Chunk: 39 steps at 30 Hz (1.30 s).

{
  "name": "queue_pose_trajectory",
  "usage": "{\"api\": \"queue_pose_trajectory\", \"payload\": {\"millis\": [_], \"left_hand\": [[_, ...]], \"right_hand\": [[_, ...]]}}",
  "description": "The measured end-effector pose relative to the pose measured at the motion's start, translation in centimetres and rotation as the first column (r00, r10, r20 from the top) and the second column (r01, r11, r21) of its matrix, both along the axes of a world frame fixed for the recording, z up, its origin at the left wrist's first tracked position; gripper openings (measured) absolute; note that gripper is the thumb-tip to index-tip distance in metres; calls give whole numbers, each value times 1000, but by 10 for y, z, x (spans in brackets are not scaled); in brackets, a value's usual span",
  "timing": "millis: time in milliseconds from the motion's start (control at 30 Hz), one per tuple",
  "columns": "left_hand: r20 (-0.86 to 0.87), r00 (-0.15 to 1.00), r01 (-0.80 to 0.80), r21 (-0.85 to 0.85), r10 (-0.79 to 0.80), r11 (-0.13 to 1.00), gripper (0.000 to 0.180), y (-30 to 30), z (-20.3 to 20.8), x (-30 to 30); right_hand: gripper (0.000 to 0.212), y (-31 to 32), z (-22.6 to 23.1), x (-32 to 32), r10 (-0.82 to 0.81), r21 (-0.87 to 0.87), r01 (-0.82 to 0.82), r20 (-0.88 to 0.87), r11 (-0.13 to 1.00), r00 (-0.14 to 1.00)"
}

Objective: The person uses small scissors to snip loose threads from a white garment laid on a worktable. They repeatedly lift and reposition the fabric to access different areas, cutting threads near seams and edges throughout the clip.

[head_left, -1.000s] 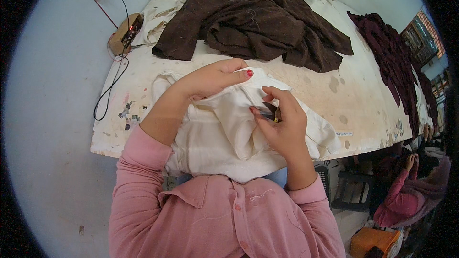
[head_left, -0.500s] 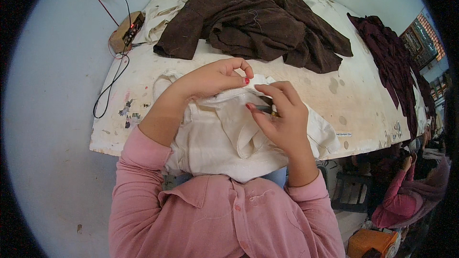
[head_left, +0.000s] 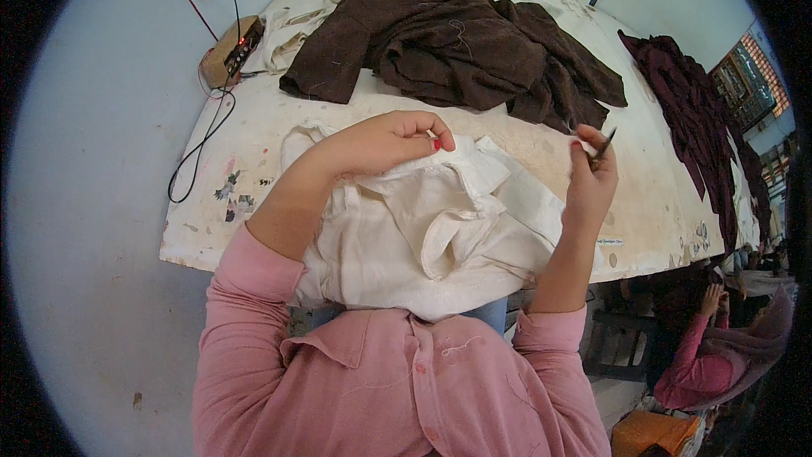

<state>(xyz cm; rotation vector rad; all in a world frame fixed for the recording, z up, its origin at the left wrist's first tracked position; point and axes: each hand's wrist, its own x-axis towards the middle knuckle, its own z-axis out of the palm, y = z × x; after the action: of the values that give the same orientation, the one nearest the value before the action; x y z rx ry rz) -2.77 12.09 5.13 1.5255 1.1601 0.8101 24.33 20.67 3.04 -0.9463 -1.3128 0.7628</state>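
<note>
A white garment (head_left: 397, 258) lies bunched on the near edge of the table and over my lap, its seams and a folded band turned up. My left hand (head_left: 397, 142) is closed, thumb and forefinger pinching the garment's upper edge. Off to the right, above the table, my right hand (head_left: 592, 178) is raised apart from the cloth. In its curled fingers is a pair of small thread snips (head_left: 606, 145), dark, with the tip pointing up. Whether a thread is also pinched there is too small to tell.
A dark brown garment (head_left: 457, 34) with loose threads on it covers the far middle of the stained table (head_left: 651, 203). Dark maroon cloth (head_left: 685, 106) hangs over the right edge. A small boxed device (head_left: 235, 51) with black cables stands at left. A person in pink (head_left: 702, 364) sits at far right.
My right hand has moved away from the garment's edge, to the right and upward, taking the snips along. The left hand stays at its pinch; the cloth's right side has opened out somewhat.
</note>
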Motion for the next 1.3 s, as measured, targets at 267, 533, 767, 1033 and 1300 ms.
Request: {"api": "queue_pose_trajectory", "payload": {"millis": [267,533,767,1033,1300], "left_hand": [[28,998,50,65,-52,997,20,8,-8,1],[-389,888,162,764,246,624,23,-11,-6,36],[-437,887,193,646,150,738,17,-1,-3,36],[-357,925,135,623,127,770,11,5,4,41],[-299,948,75,544,110,836,9,7,-1,38]], "right_hand": [[30,-74,-13,-33,182,147,-312,558,939,810],[19,-62,-21,-30,426,-197,-379,334,904,841],[23,-57,-17,-27,512,-343,-413,287,844,810],[34,-41,-23,-7,537,-11,-607,480,794,694],[35,-52,26,2,476,-138,-598,753,789,455]]}}
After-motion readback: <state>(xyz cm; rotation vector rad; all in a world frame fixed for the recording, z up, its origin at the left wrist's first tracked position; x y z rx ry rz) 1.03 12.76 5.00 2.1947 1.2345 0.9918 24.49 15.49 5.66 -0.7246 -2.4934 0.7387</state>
